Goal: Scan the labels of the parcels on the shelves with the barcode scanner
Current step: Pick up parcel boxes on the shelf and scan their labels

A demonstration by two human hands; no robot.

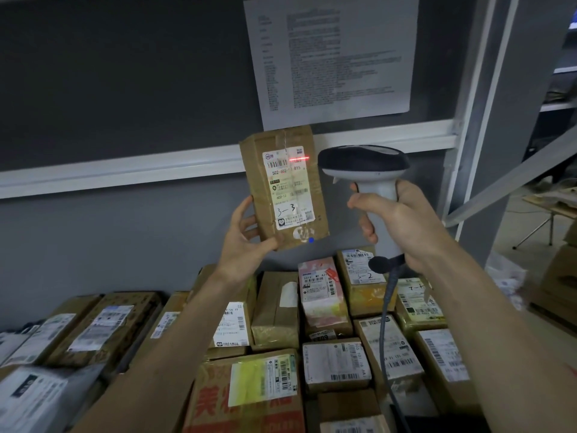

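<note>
Above the stacked parcels (pixel 337 364), left hand (pixel 246 242) pinched small cardboard parcel (pixel 282 189) by its lower edge; looked light, stiff. Right hand (pixel 402 220) was wrapped round the barcode scanner (pixel 368 170).

My left hand (pixel 246 239) and right hand (pixel 402 220) are bare, no gloves, rings or watch; both forearms are uncovered, no sleeves showing.

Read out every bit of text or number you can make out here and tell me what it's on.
"502-602 ... 815", "602-12" and handwritten "3-3": label of the raised parcel.
"3-2", handwritten: label of a parcel on the shelf.
"505 101 16": box label lower down.
Wall sheet and the other parcel labels: too blurred to read.
</note>
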